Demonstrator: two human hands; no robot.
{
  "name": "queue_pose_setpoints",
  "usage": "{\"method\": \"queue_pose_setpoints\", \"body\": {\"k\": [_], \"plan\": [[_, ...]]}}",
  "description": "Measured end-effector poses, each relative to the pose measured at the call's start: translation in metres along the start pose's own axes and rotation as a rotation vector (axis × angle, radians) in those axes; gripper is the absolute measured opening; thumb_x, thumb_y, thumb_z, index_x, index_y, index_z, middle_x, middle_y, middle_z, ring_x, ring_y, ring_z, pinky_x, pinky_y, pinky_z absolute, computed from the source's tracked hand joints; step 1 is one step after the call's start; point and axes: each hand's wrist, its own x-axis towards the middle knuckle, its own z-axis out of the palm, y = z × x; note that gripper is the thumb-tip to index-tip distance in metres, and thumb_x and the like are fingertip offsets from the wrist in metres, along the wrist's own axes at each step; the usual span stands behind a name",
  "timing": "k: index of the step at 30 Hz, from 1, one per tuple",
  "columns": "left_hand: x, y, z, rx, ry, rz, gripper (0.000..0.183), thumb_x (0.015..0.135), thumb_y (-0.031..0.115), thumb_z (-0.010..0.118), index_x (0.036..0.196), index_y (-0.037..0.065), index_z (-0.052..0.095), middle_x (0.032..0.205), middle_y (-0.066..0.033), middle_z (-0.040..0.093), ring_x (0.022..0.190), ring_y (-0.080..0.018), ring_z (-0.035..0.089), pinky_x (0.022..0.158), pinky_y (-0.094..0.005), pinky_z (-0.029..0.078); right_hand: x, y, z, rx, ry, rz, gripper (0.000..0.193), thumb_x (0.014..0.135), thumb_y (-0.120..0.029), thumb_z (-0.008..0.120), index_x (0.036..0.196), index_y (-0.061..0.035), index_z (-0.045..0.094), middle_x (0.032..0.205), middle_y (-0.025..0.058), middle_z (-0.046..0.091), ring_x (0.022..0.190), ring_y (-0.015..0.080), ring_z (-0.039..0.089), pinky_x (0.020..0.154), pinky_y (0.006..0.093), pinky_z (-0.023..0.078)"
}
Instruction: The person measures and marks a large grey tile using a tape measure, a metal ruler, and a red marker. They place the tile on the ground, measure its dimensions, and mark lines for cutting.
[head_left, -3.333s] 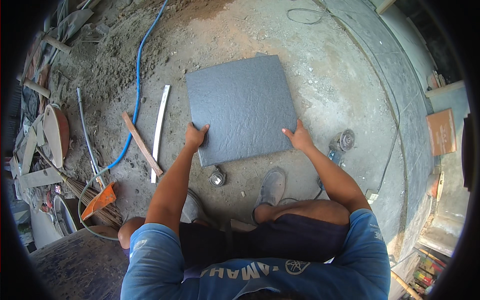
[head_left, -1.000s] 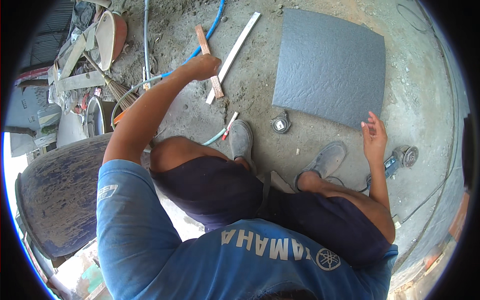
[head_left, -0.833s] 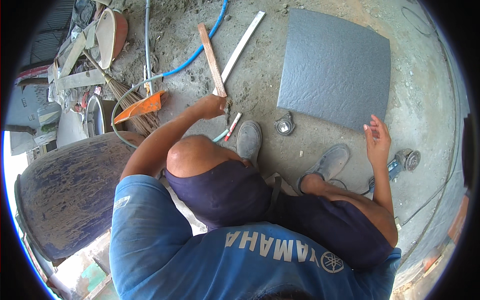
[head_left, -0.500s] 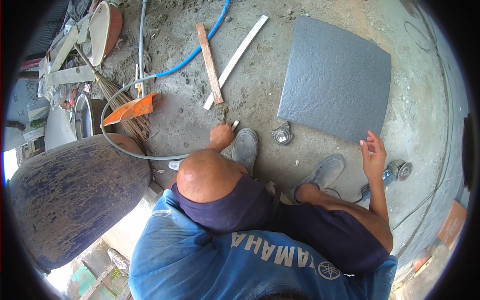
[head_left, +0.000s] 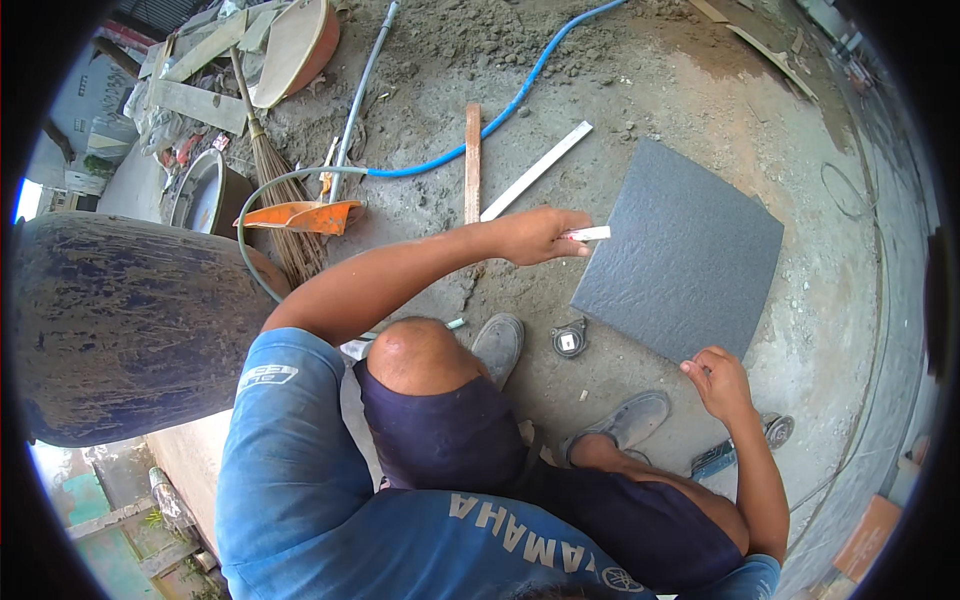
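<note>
Tile [head_left: 690, 250] lies right of the frame's centre. Left hand [head_left: 545, 236] grips a marker [head_left: 590, 234] by its left edge; right hand [head_left: 722, 384] curls at its lower edge, contact I cannot tell. Careless push could slide the tile against the tape measure [head_left: 569, 341].

A rough building site or work yard: gritty concrete ground [head_left: 800, 300] strewn with loose soil [head_left: 640, 60], a grey tile [head_left: 690, 250], an angle grinder [head_left: 714, 461], a tape measure [head_left: 569, 340], a blue hose [head_left: 527, 92], a twig broom [head_left: 275, 175] and scrap boards [head_left: 203, 107]. The dark rim leaves any roof hard to judge.
</note>
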Motion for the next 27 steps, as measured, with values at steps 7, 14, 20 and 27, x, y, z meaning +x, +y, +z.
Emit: {"method": "queue_pose_setpoints", "body": {"k": [7,14,20,27], "plan": [[0.096,0.114,0.049,0.389,-0.304,0.047,0.038,0.097,0.040,0.061,0.108,0.005,0.064,0.091,-0.0199,0.071,0.091,-0.0419,0.069,0.079,-0.0504,0.054,0.057,-0.072,-0.041,0.559,0.284,-0.007,0.044,0.100,-0.043,0.061,0.087,-0.0009,0.064,0.070,0.0048,0.060,0.064,0.0144,0.058,0.059,0.0316,0.048],[0.087,0.076,0.082,0.394,-0.411,0.058,0.043,0.098,0.045,0.057,0.106,0.003,0.065,0.092,-0.0196,0.071,0.093,-0.0420,0.068,0.079,-0.0521,0.053,0.025,-0.042,-0.018,0.556,0.137,0.220,0.041,0.101,-0.042,0.061,0.083,-0.0053,0.064,0.057,-0.0031,0.052,0.051,0.0061,0.048,0.047,0.0256,0.036],[0.066,-0.006,0.059,0.481,-0.408,-0.050,0.046,0.100,0.045,0.053,0.103,0.002,0.068,0.098,-0.0216,0.070,0.097,-0.0428,0.067,0.083,-0.0528,0.052,0.032,-0.029,-0.018,0.443,0.271,0.232,0.037,0.099,-0.038,0.064,0.081,-0.0058,0.063,0.057,-0.0031,0.051,0.051,0.0051,0.045,0.046,0.0253,0.034],[-0.027,-0.126,0.019,0.599,-0.130,-0.751,0.048,0.090,0.048,0.067,0.105,0.002,0.070,0.106,-0.0197,0.070,0.103,-0.0381,0.068,0.083,-0.0497,0.057,0.033,-0.008,-0.019,0.568,0.323,0.307,0.033,0.098,-0.033,0.067,0.081,-0.0057,0.061,0.059,-0.0027,0.053,0.051,0.0051,0.046,0.046,0.0251,0.035]]}}
